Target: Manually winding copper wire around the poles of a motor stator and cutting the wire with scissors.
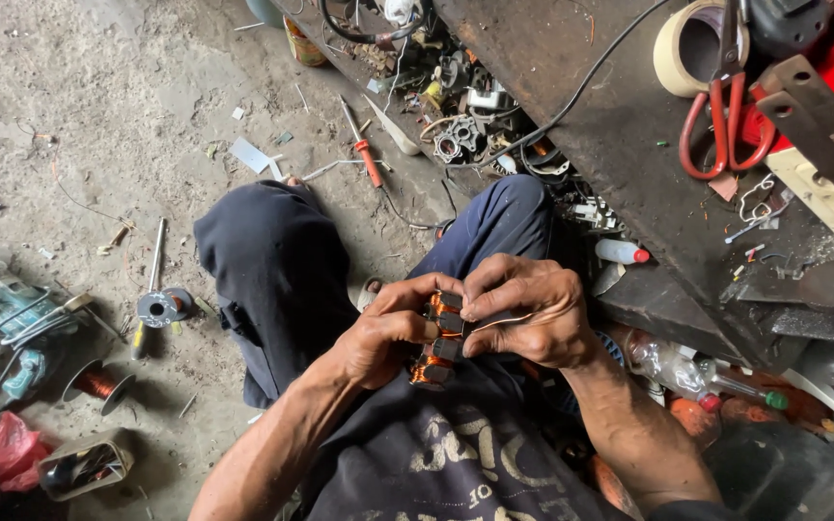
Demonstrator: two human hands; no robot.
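Observation:
Both hands hold a small motor armature [439, 338] with dark metal segments and copper windings, over my lap. My left hand [383, 333] grips its left side, fingers curled round it. My right hand [528, 311] pinches the top right part, with a thin copper wire [523, 316] running across its fingers. The lower copper winding shows below the left hand's thumb. I sit with knees in dark blue trousers [277, 270] spread over a dirty concrete floor [127, 106].
On the floor lie a red-handled screwdriver [364, 145], a spool of copper wire [100, 383], a hammer [152, 285] and a teal power tool [7, 328]. A dark workbench [620, 116] at right carries red-handled scissors [721, 106], a tape roll [682, 48] and motor parts.

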